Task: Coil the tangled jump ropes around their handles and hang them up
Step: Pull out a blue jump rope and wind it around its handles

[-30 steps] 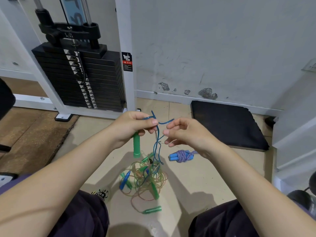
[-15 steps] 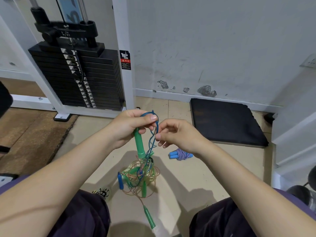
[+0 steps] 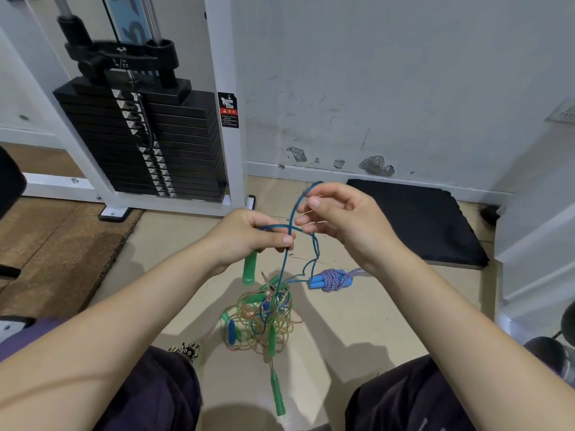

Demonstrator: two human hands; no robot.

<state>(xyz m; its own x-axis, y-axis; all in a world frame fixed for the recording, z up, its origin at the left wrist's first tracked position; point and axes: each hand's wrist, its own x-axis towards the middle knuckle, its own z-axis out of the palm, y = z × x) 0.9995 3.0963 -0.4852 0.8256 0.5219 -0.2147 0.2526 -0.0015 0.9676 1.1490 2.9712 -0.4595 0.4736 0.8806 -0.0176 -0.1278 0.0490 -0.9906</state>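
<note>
Blue rope (image 3: 291, 219) held up between both hands, above the floor (image 3: 357, 321). Left hand (image 3: 249, 237) curled tight round a green handle (image 3: 250, 269) that pokes out below the fist; same hand's fingertips pin the blue rope where it crosses. Right hand (image 3: 339, 219) higher and just beside, thumb and forefinger pinching a loop of the blue rope, other fingers loosely curled. Rope trails down into the tangle (image 3: 264, 318) of green, blue and orange cords on the floor between the knees; another green handle (image 3: 278, 393) lies nearer the body. Coiled blue-handled rope (image 3: 331, 279) on the floor just right of the tangle. Black mat (image 3: 413, 219) by the wall, weight stack (image 3: 146, 141) left.
</note>
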